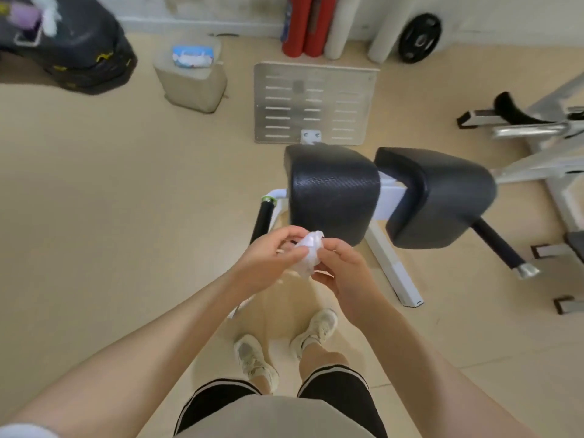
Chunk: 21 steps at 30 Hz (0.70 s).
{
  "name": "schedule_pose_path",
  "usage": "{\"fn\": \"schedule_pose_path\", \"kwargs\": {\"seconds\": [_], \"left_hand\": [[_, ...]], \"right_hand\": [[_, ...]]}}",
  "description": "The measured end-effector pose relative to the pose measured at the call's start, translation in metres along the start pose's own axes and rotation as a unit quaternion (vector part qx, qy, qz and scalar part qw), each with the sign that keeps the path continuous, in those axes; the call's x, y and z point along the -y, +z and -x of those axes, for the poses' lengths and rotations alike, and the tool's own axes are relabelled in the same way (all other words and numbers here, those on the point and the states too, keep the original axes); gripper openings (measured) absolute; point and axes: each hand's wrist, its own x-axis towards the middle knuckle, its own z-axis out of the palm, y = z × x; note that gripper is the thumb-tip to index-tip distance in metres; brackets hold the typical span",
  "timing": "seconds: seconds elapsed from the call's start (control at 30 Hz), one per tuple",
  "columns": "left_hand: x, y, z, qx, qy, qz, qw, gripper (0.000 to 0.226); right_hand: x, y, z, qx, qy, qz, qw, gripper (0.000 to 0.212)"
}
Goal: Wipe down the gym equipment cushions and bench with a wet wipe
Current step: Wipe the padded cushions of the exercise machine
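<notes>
A crumpled white wet wipe (308,252) is held between both hands in the middle of the view. My left hand (271,262) grips its left side and my right hand (341,273) pinches its right side. Just beyond the hands stand two black padded cushions on a white machine frame: the left cushion (333,191) and the right cushion (439,197). Neither hand touches a cushion. A pack of wet wipes (192,56) lies on a beige box at the back left.
A slotted metal footplate (316,102) lies on the floor behind the cushions. Black handles (499,245) stick out on both sides of the frame. A second machine (550,128) stands at right. Red and white rolls (311,23), a weight plate (419,37) line the wall.
</notes>
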Motion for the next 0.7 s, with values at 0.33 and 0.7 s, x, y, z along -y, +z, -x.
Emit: {"fn": "schedule_pose_path", "kwargs": {"seconds": [0.33, 0.7], "left_hand": [[-0.068, 0.088, -0.060, 0.057, 0.074, -0.115, 0.989, 0.025], [-0.128, 0.199, -0.144, -0.042, -0.072, 0.099, 0.992, 0.027]], "right_hand": [[0.053, -0.111, 0.002, -0.080, 0.029, -0.045, 0.995, 0.039], [0.105, -0.246, -0.045, -0.041, -0.110, 0.182, 0.976, 0.026]]}}
